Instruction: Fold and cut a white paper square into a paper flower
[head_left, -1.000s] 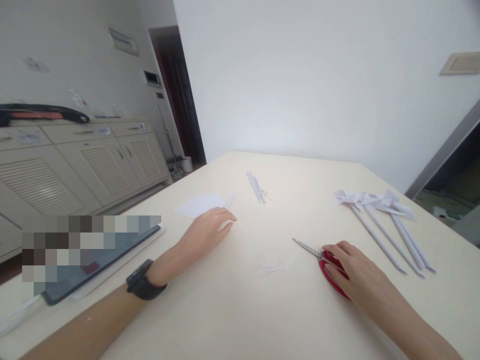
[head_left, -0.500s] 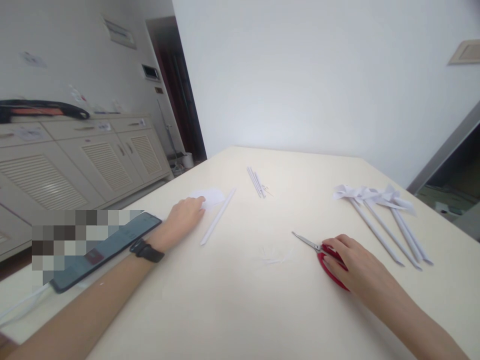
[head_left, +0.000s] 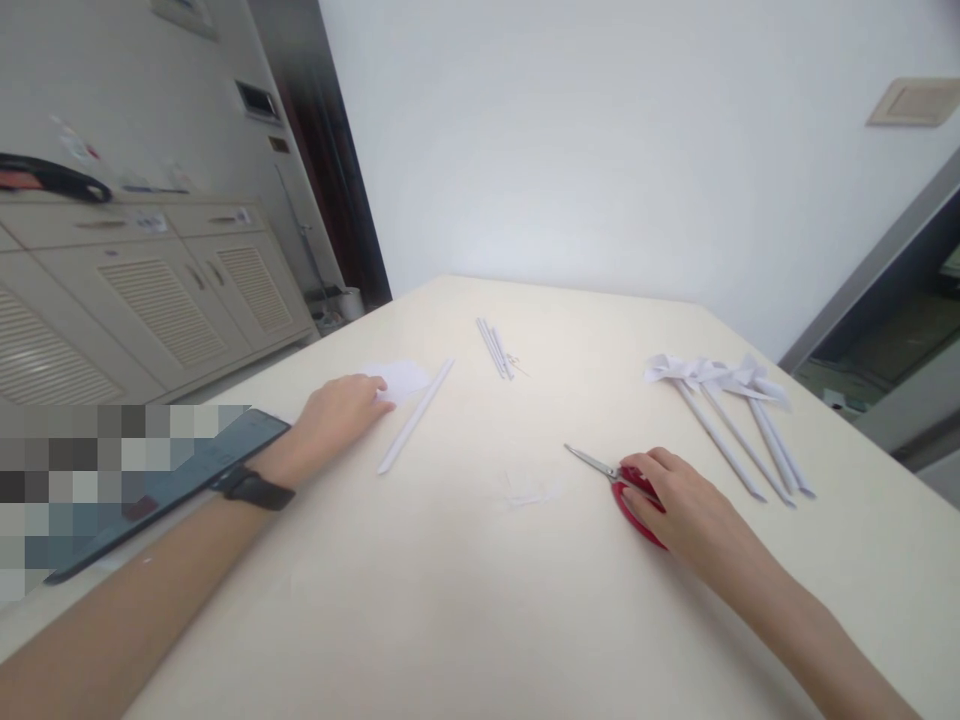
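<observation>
My left hand [head_left: 337, 415] lies palm down on the cream table [head_left: 465, 600], fingertips on the near edge of a white sheet of paper [head_left: 401, 378]. Just right of that hand a rolled white paper stick [head_left: 415, 416] lies loose. My right hand [head_left: 679, 500] rests on the red handles of a pair of scissors [head_left: 600, 467], whose shut blades point left along the tabletop. Small white paper scraps [head_left: 529, 490] lie between my hands.
Several white paper pinwheels on long sticks [head_left: 724, 415] lie at the right. A bundle of thin white sticks [head_left: 495, 347] sits further back. A dark phone [head_left: 172, 485] lies by my left wrist at the table's left edge. White cabinets [head_left: 150, 300] stand beyond.
My left hand let go of the paper stick and slid left onto the sheet of paper. The stick now lies in the open. My right hand stayed on the scissors.
</observation>
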